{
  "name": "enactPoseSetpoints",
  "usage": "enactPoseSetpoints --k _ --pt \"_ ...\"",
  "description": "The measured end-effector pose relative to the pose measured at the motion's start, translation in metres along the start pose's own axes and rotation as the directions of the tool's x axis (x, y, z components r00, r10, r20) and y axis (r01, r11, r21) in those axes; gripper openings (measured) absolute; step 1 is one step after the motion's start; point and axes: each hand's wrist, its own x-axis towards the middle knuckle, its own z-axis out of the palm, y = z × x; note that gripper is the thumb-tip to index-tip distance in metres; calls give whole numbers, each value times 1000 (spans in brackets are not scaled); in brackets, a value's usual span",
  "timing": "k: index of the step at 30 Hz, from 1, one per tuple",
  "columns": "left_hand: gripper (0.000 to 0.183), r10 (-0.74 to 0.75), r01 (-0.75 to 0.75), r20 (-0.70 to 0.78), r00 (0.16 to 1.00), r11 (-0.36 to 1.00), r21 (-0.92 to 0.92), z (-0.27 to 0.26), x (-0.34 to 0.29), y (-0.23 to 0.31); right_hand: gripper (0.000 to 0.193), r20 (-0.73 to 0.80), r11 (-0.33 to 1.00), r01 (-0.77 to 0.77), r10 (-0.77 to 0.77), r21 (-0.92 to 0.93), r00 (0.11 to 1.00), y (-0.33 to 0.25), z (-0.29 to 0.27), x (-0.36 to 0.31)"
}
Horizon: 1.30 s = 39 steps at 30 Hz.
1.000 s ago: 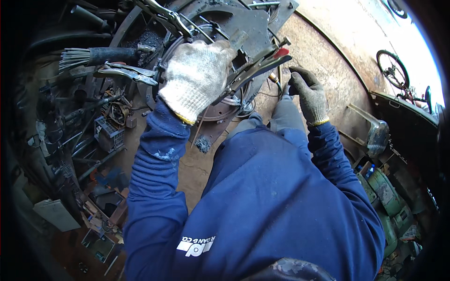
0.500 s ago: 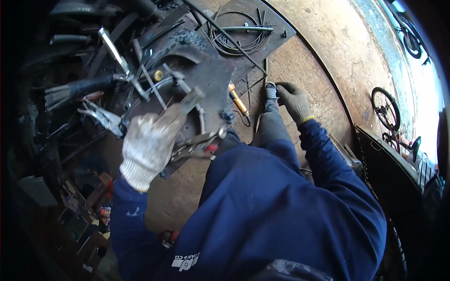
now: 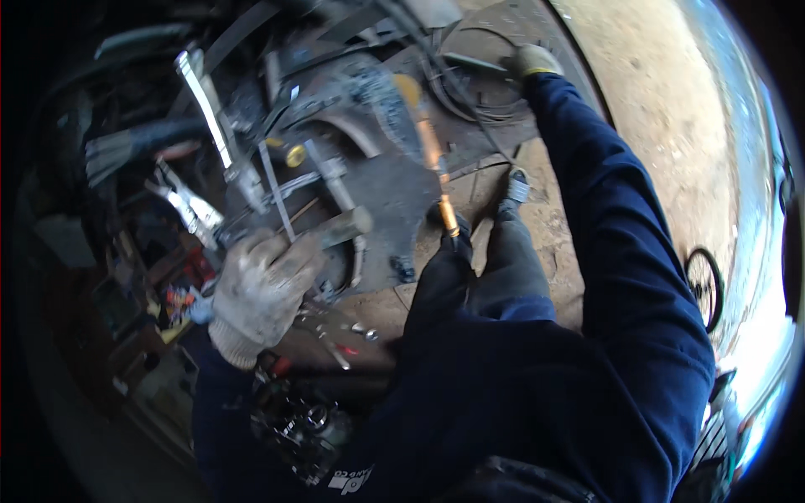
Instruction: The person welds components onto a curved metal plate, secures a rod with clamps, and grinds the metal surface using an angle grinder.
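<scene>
Left hand holds a metal bar while right hand reaches far out

The left hand in a dirty white knit glove (image 3: 267, 289) has its grip closed on one end of a short, thick grey metal bar (image 3: 345, 226). The bar sticks out over the dark, flat metal tabletop (image 3: 394, 197). The right hand in a pale knit glove (image 3: 537, 60) is stretched far out, by a thin grey-green rod (image 3: 471, 61) and a loose coil of thin dark wire (image 3: 499, 109). I cannot tell how open its grip is or if it has hold of anything, because it is blurry.

As I judge it, picking up the bar is done, and the right hand's part is only partly done. What is left after that, I cannot tell.

Lots of stuff is around. Two silver locking pliers (image 3: 201, 109) (image 3: 189, 201) lie to the left, near a bundle of thin grey rods (image 3: 105, 159). An orange tube-shaped tool (image 3: 449, 216) is near the legs. A long dark hose or rod (image 3: 457, 88) runs between the two hands and might get in the way.
</scene>
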Motion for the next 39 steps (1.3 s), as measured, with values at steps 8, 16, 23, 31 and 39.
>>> enactPoseSetpoints --k 8,16,23,31,39 --pt "22 -43 33 -83 996 993 -111 12 -10 -9 49 279 879 69 75 -471 957 -28 11 58" --pt "20 -71 40 -157 985 980 -193 29 -16 -11 55 91 953 -35 66 -301 994 -25 27 38" --pt "19 -81 34 -192 978 971 -236 32 -17 -13 42 -33 962 -68 61 -266 998 -31 21 16" --pt "18 -77 39 -124 989 958 -284 25 -14 -16 35 -47 932 -86 74 -351 996 -35 13 10" --pt "21 -90 63 -90 992 961 -268 19 -8 -17 35 -55 911 -88 72 -403 996 -32 8 6"
